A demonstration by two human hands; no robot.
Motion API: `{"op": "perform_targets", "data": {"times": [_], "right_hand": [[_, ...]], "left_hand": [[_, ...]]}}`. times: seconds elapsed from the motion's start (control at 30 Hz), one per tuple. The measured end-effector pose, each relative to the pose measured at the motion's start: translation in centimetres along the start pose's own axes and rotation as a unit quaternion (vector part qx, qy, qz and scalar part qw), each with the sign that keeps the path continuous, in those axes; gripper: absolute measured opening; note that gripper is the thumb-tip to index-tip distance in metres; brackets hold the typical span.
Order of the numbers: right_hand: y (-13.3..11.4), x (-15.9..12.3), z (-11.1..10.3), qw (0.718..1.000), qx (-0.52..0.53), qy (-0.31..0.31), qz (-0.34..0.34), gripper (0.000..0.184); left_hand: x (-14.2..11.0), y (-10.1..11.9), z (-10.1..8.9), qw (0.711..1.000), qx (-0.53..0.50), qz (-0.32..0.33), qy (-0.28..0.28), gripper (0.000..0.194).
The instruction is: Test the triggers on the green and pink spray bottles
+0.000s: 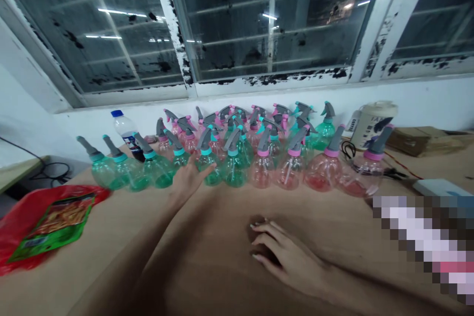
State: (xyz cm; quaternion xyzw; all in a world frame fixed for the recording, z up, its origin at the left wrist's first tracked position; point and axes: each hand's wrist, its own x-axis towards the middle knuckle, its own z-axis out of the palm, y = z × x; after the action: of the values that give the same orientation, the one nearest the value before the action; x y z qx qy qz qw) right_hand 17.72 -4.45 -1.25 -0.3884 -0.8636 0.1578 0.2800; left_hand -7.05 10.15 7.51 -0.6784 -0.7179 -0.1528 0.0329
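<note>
Several spray bottles stand in rows on the wooden table, some green and some pink, with grey trigger heads. My left hand (188, 177) reaches to the front row, index finger and thumb spread, with nothing seen in its grasp. It is at the near side of a green spray bottle (210, 163); whether it touches the bottle I cannot tell. Another green spray bottle (234, 168) and a pink spray bottle (262, 170) stand to its right. Nearer me, my right hand (287, 254) is low over the tabletop, empty, its fingers loosely bent and apart.
At left, a red plastic bag (40, 197) lies under a green food packet (55, 222). A blue-capped drink bottle (126, 128) stands behind the spray bottles. To the right are a printed paper bag (372, 123), a cardboard box (418, 139) and cables. A window backs the table (229, 237).
</note>
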Motion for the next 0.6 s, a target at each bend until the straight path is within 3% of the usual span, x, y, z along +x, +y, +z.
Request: {"op": "perform_targets", "data": {"times": [0.13,0.27,0.5,0.6], "right_hand": [[0.1,0.0,0.1,1.0,0.0,0.013,-0.002,0.013],[0.0,0.0,0.0,1.0,-0.007,0.016,-0.005,0.011],[0.2,0.2,-0.2,0.999,0.023,0.022,0.039,0.017],[-0.1,0.8,-1.2,0.995,0.064,0.036,0.07,0.036]], "left_hand": [[0.4,0.4,-0.6,1.0,0.015,0.007,-0.008,0.07],[-1.2,0.3,-1.2,0.999,0.045,-0.001,-0.01,0.072],[-7.3,0.0,-1.8,0.993,0.114,0.044,0.002,0.075],[-10.2,1.4,-2.2,0.99,0.126,0.06,-0.019,0.082]]}}
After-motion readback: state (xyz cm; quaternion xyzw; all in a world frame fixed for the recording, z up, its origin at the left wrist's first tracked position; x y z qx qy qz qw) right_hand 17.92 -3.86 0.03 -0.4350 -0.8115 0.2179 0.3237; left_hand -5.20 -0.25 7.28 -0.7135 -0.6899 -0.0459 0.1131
